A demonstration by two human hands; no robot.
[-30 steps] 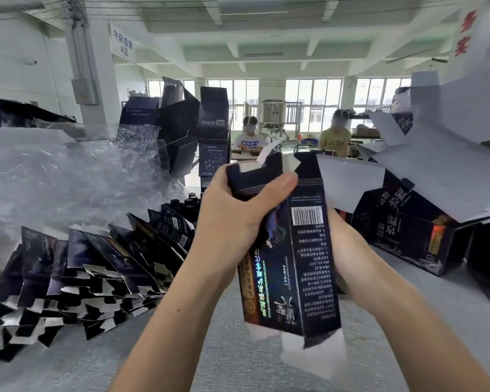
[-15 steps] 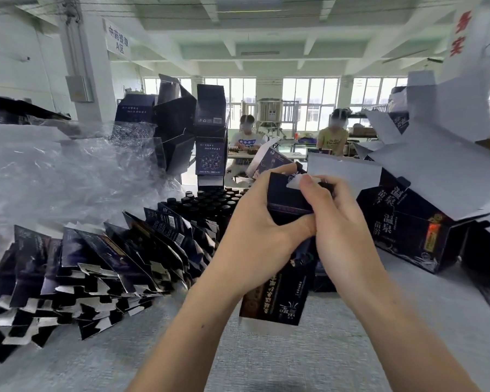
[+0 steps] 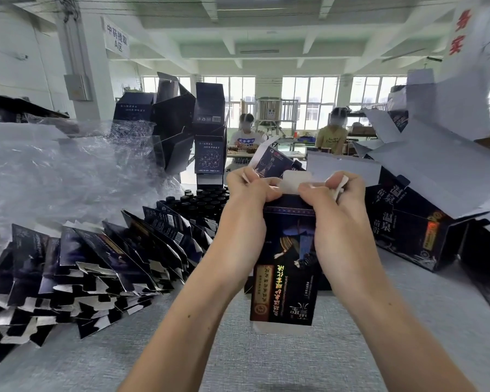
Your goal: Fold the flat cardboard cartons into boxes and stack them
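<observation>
I hold a dark printed carton (image 3: 287, 267) upright above the grey table (image 3: 266, 360), opened into a box shape with its lower flap hanging. My left hand (image 3: 245, 216) grips the carton's top left, its fingers curled over the white upper flaps (image 3: 294, 181). My right hand (image 3: 340, 219) grips the top right and pinches a white flap. A long row of flat dark cartons (image 3: 91, 267) lies fanned out at the left. Folded boxes (image 3: 210, 131) stand stacked at the back centre, and more lie piled at the right (image 3: 413, 230).
Crumpled clear plastic wrap (image 3: 54, 176) fills the left side behind the flat cartons. Several dark bottles (image 3: 201, 199) stand behind the row. Two people sit at a far table (image 3: 280, 148). Large open boxes with white flaps (image 3: 447, 165) crowd the right edge.
The carton has turned so its illustrated face is toward me. My right hand came up from behind the carton to its top, and both hands now work the upper flaps.
</observation>
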